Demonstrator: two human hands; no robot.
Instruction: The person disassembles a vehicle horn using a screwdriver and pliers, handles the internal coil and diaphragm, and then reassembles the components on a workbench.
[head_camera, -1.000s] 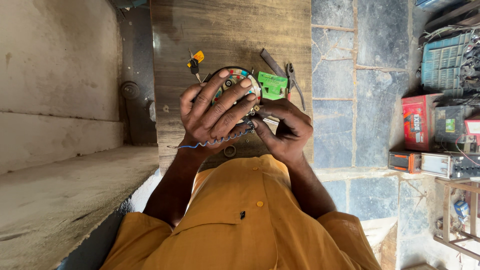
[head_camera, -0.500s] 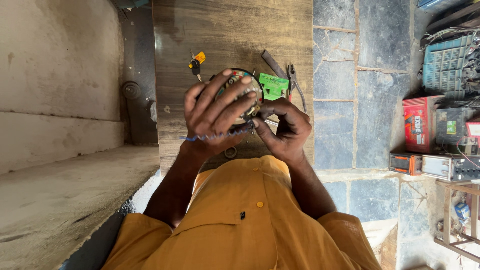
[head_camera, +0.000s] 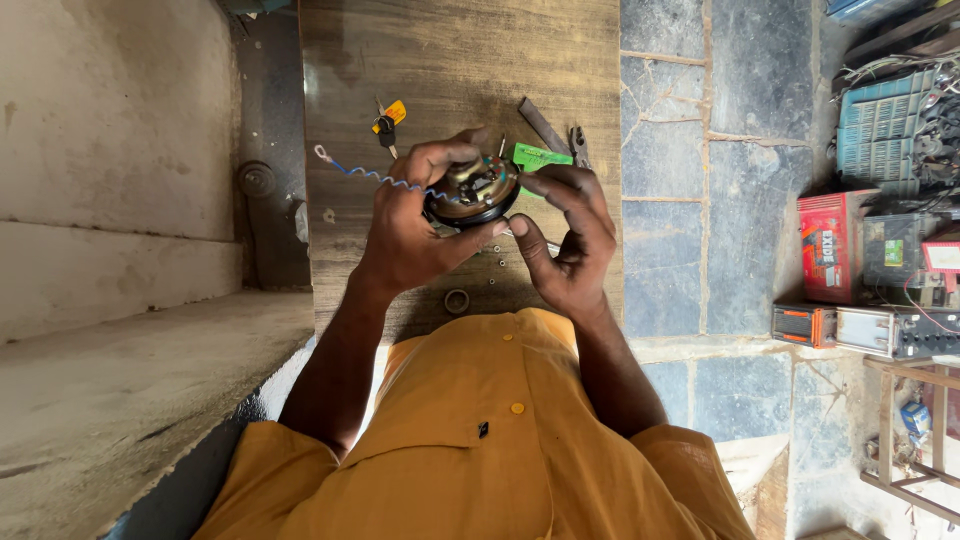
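the left hand (head_camera: 410, 235) grips a round black device (head_camera: 472, 192) with brass and copper parts, held above the wooden desk (head_camera: 440, 70); a blue twisted wire (head_camera: 365, 173) trails from it. the right hand (head_camera: 568, 240) touches the device's other side with loosely curled fingers, near a green part (head_camera: 538, 156) and a yellow-tagged key (head_camera: 388, 118)

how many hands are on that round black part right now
2: the left hand grips the round black part from its left side, and the right hand touches its right edge.
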